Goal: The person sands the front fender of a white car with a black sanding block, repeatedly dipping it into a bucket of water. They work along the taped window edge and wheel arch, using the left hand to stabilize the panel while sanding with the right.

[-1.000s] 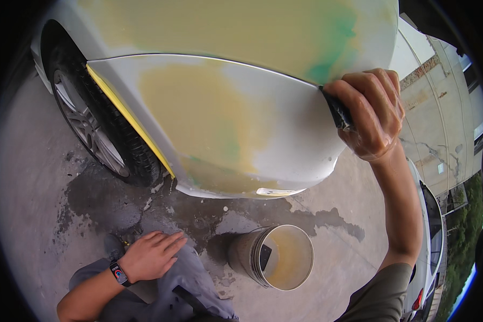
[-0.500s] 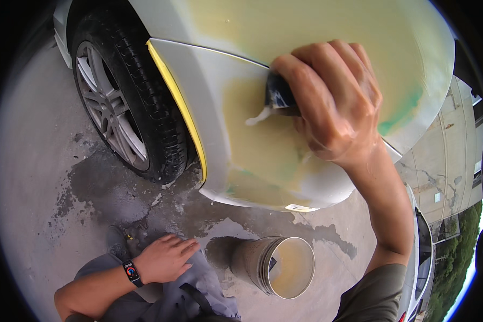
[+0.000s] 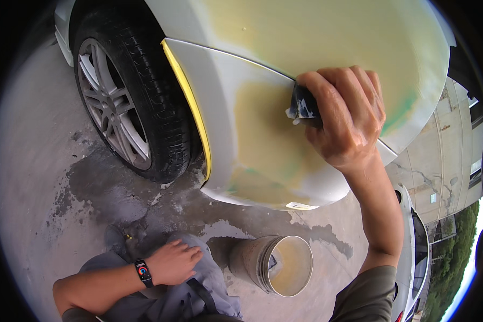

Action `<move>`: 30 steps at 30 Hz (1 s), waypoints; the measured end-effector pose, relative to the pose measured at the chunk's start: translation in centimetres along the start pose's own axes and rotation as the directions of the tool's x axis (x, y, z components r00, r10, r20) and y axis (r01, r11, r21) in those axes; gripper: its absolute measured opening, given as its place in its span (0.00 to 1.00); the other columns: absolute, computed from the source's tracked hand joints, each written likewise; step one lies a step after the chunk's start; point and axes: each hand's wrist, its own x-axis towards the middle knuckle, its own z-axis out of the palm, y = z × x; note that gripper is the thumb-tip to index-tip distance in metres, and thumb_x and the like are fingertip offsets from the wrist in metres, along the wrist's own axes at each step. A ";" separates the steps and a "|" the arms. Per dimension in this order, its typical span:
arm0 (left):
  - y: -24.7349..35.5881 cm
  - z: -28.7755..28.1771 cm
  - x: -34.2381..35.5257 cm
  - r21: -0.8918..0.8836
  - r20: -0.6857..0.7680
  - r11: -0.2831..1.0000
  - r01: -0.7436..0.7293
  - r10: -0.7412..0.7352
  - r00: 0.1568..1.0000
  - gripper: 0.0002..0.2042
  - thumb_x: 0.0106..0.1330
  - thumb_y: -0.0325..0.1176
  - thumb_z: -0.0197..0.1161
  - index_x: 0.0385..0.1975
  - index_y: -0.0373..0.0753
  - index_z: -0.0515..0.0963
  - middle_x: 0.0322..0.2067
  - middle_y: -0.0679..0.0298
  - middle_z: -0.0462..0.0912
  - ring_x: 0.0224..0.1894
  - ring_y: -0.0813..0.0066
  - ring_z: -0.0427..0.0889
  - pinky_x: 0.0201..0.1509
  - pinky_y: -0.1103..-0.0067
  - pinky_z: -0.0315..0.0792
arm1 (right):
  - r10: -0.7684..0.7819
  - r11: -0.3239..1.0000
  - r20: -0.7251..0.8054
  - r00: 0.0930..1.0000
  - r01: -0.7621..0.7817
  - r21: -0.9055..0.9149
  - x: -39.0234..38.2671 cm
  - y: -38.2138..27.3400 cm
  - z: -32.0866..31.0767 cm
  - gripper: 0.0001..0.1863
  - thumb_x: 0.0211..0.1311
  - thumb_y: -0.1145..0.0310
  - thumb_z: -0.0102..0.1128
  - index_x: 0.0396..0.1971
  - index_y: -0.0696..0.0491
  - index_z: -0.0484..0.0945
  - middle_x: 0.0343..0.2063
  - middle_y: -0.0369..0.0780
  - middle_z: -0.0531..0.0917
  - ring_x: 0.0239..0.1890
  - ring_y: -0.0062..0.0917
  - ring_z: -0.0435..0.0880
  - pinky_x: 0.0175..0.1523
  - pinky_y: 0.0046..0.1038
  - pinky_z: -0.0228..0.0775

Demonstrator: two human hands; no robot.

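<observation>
Gripping a dark pad (image 3: pixel 304 109) in the right hand (image 3: pixel 348 119), with fingers curled around it, against the yellow-patched bumper (image 3: pixel 263 142), just under its upper edge. Resting the left hand (image 3: pixel 176 261) on the thigh (image 3: pixel 212 276), palm down, holding nothing in view, with a black watch (image 3: pixel 143 272) on the wrist. Facing a wheel (image 3: pixel 112 104) past the bumper's left edge, trimmed with a yellow strip (image 3: pixel 195 110). Having close by, on the wet-streaked floor (image 3: pixel 99 182) near the bumper's lower edge, a bucket (image 3: pixel 246 264) with a dark item (image 3: pixel 273 262) inside.

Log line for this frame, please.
right grip: dark pad against car panel | left grip: open on leg | bucket: on ground
</observation>
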 end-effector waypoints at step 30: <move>1.0 -1.1 -3.3 0.036 -0.106 0.990 -0.137 0.140 0.984 0.31 0.69 0.49 0.66 0.62 0.28 0.72 0.61 0.51 0.78 0.58 0.57 0.80 0.67 0.59 0.69 | -0.029 0.999 -0.127 0.992 0.034 0.040 10.7 -3.5 4.1 0.10 0.45 0.74 0.72 0.29 0.47 0.82 0.25 0.33 0.80 0.32 0.30 0.82 0.40 0.35 0.65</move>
